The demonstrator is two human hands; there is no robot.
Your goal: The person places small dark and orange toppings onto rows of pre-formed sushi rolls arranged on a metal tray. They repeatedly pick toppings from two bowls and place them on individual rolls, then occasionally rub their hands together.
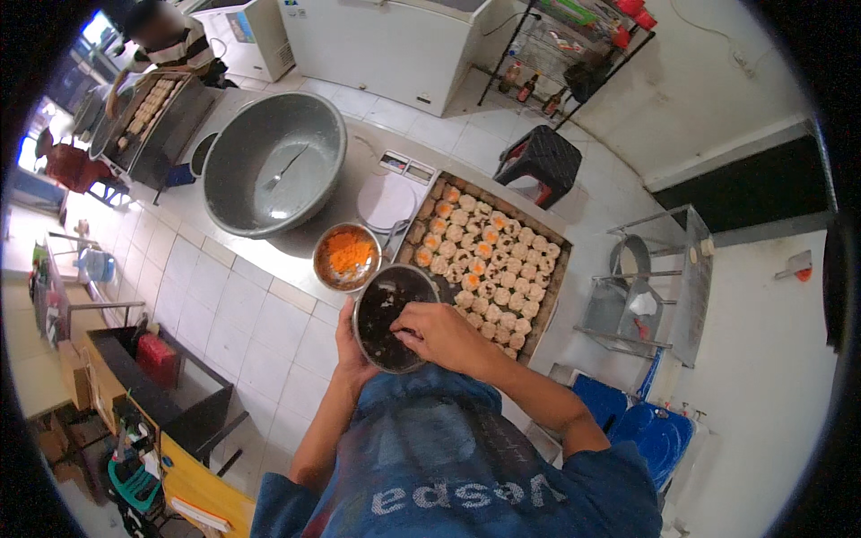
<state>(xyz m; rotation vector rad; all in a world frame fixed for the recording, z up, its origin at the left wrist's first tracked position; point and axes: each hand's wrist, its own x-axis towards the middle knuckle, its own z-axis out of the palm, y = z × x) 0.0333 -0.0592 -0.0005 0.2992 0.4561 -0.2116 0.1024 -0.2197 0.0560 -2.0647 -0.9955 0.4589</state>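
My left hand is wrapped round the side of a metal bowl and holds it close to my body. Dark chopped bits lie inside it. With fingers bent together, my right hand reaches into this bowl; whatever it pinches is too small to make out. Just beyond sits a smaller metal bowl of orange shreds. To the right is a square metal tray with rows of pale dumplings. Some dumplings carry orange topping, others dark bits.
A white kitchen scale and a large grey basin with a utensil inside stand on the metal table. A black stool is beyond the tray. Blue sinks lie at right. Another person is at far left beside another tray.
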